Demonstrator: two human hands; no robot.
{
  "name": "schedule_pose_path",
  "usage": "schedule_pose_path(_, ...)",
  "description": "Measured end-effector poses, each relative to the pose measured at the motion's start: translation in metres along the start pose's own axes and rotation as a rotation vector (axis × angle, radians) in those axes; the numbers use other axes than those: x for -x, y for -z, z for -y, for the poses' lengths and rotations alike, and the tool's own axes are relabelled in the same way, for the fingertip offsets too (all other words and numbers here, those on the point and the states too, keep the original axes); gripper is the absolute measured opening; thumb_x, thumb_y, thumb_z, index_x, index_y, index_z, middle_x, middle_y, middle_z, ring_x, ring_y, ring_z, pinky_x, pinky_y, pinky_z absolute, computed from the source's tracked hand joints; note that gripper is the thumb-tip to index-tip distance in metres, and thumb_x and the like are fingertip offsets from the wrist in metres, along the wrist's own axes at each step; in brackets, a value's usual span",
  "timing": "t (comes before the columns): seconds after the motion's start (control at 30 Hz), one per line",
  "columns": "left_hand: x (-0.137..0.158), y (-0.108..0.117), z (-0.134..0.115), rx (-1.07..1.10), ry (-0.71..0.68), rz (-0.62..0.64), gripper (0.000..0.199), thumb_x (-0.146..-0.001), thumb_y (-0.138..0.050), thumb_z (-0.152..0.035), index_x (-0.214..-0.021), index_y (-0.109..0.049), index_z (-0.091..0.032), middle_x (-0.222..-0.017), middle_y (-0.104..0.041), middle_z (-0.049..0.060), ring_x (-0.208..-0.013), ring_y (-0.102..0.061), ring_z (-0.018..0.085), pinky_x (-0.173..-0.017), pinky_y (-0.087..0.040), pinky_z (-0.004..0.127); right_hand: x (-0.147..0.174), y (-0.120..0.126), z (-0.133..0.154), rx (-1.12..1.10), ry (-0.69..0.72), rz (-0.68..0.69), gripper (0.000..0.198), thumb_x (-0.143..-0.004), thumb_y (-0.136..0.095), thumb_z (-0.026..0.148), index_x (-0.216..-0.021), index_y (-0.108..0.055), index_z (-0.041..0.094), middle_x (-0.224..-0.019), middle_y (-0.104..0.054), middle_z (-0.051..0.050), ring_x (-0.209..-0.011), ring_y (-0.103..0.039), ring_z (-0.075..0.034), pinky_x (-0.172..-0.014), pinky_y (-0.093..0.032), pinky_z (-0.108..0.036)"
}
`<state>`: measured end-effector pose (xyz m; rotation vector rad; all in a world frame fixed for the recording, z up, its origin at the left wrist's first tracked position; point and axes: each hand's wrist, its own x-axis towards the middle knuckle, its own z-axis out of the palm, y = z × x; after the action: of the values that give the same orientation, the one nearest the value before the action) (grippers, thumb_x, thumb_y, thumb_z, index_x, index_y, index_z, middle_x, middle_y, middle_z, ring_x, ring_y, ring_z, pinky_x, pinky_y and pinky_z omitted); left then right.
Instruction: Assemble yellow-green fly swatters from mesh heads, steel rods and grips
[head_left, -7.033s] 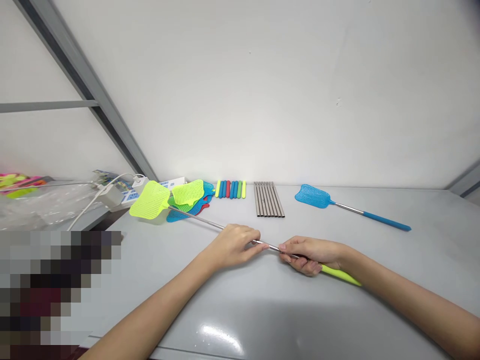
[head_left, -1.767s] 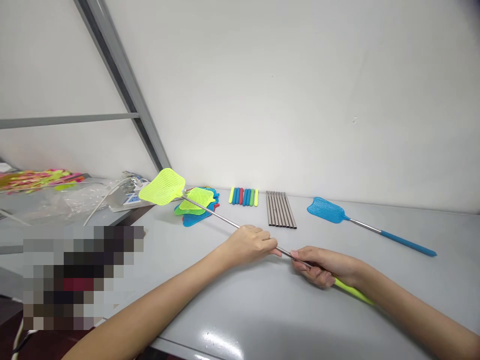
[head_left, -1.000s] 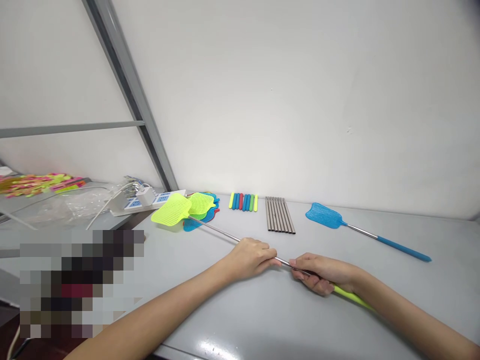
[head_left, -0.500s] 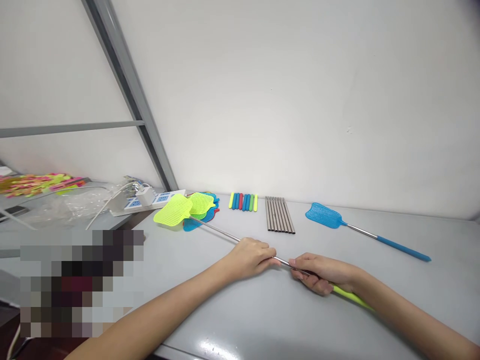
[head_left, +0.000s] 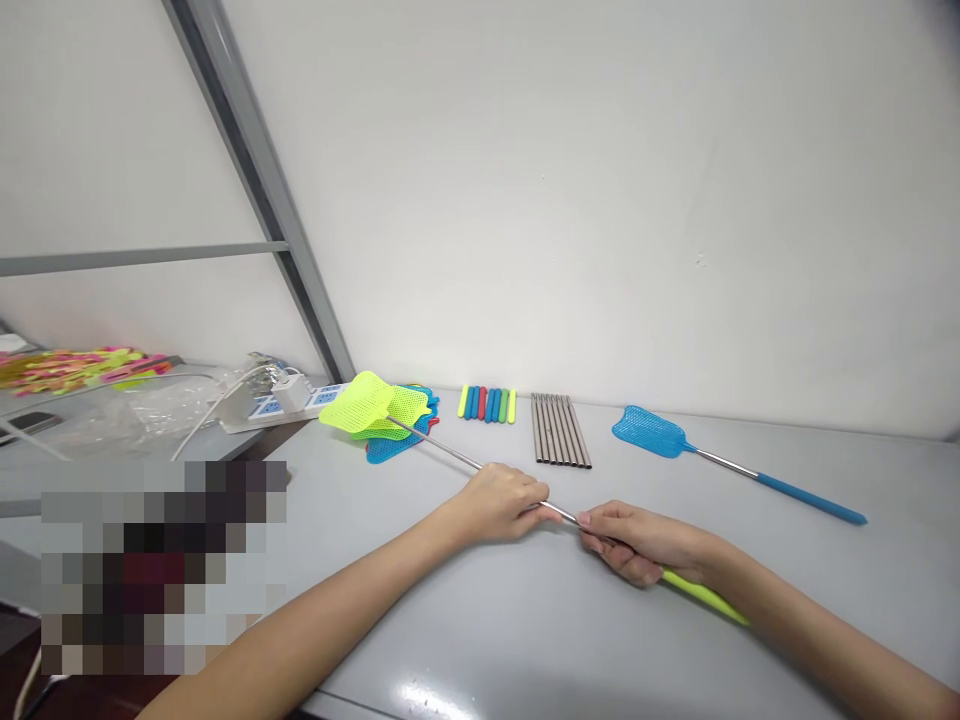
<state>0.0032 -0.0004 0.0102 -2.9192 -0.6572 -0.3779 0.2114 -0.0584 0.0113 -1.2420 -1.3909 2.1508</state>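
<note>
A yellow-green fly swatter (head_left: 355,402) with a thin metal rod slants across the front of the grey table. My left hand (head_left: 504,503) is closed around the middle of its rod. Farther down, my right hand (head_left: 626,545) grips the rod's lower part, and the yellow-green handle comes out below the palm. A short length of bare metal shows between my hands. The swatter's head is raised over a pile of loose swatter heads (head_left: 401,447), blue, yellow-green and red-edged, and partly hides them.
Behind my hands lie a row of coloured handle grips (head_left: 487,404) and a row of metal tubes (head_left: 559,430). A blue fly swatter (head_left: 651,432) rests at the right. A white power strip (head_left: 259,415), clear plastic bags (head_left: 142,410) and a phone (head_left: 30,424) are at the left.
The yellow-green swatter's head has risen and shifted slightly right. My left hand has moved a little upward with the rod; my right hand has barely moved.
</note>
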Motion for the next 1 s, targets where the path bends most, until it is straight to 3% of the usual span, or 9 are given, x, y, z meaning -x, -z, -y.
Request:
schedule_pose_path(0.67, -0.008, -0.004, 0.013, -0.104, -0.024, -0.105, 0.047, -0.086, -0.029, -0.051, -0.059, -0.045, -0.016, -0.052, -0.054, 0.0, -0.051, -0.052, 0.011, -0.046, -0.02, 0.025, -0.002, 0.02, 0.006, 0.116, 0.11, 0.033, 0.036, -0.08, -0.046, 0.048, -0.065, -0.04, 0.016, -0.052, -0.021, 0.009, -0.039, -0.014, -0.002, -0.032, -0.01, -0.015)
schedule_pose_path(1.0, -0.003, -0.003, 0.004, -0.068, 0.082, 0.005, 0.046, -0.086, -0.027, -0.05, -0.061, -0.047, -0.017, -0.054, -0.056, -0.001, -0.051, -0.053, 0.011, -0.046, -0.021, 0.024, -0.001, 0.024, 0.005, 0.139, 0.072, 0.053, 0.035, -0.079, -0.047, 0.047, -0.065, -0.04, 0.016, -0.051, -0.021, 0.009, -0.039, -0.013, -0.002, -0.032, -0.009, -0.015)
